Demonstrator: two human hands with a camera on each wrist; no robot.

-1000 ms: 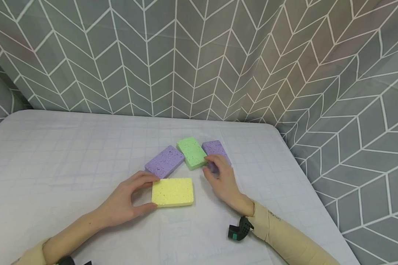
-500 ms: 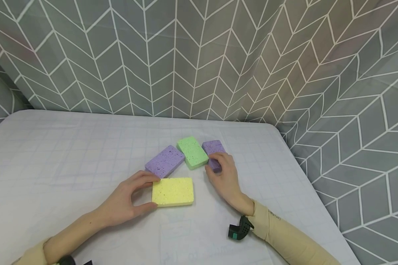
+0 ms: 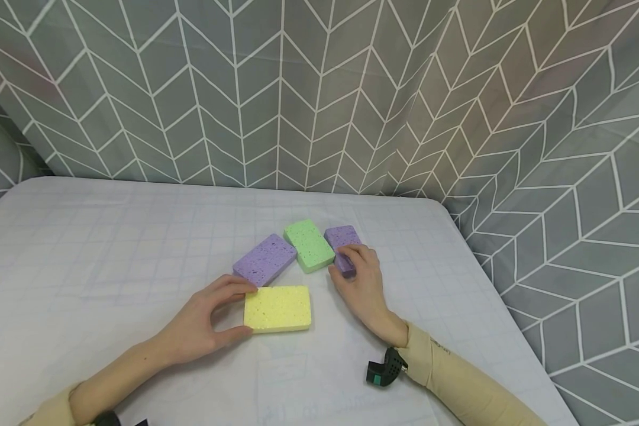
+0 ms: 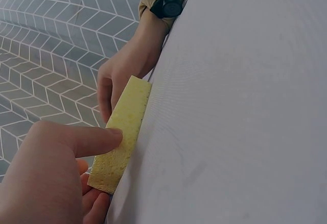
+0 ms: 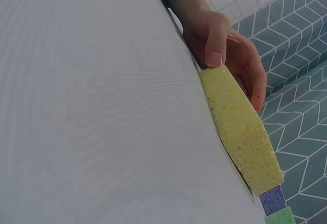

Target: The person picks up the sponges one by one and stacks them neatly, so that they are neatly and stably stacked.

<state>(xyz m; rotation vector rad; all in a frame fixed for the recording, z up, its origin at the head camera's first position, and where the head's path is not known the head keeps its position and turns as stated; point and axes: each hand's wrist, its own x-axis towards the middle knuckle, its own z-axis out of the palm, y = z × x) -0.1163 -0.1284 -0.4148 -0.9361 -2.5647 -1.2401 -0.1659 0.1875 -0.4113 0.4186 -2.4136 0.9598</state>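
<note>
Pinched between the thumb and fingers of my left hand [image 3: 194,331] is the left end of a yellow sponge [image 3: 279,309], lying flat on the table. Its long side shows in both wrist views, with the left thumb on it in the left wrist view [image 4: 125,129]. Behind it lie a purple sponge [image 3: 265,259] on a slant and a green sponge [image 3: 309,246]. A second purple sponge [image 3: 343,235] stays partly hidden under my right hand [image 3: 364,290]. That hand's fingers bend loosely over the sponge's near part, with the thumb apart to the left.
A white cloth with faint grid lines covers the table [image 3: 138,248]. Grey curtain [image 3: 261,94] with white zigzag lines hangs along the back and right edges. A dark wrist device [image 3: 386,368] hangs from the right sleeve.
The right hand has shifted slightly right and away from the green sponge, covering more of the right purple one. The green sponge has barely moved. The left hand and yellow sponge stay put.
</note>
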